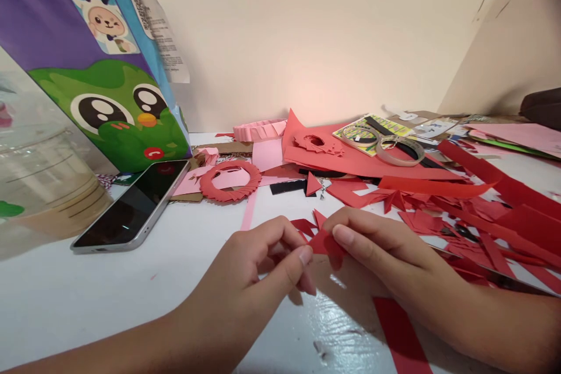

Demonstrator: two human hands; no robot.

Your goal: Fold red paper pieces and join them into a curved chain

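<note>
Pinching one red paper piece [322,242] at opposite sides, left hand [263,263] and right hand [385,254] hang above white surface [123,298], red ring [209,184] far left.

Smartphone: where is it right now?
In the head view, the smartphone lies on the left of the white table, between the clear plastic cup and the pleated red paper ring.

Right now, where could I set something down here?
Bare tabletop lies between the phone and your left forearm, beside a tiny red scrap; a smaller patch separates your left hand and the red strip. Beyond your right hand, red paper crowds it.
</note>
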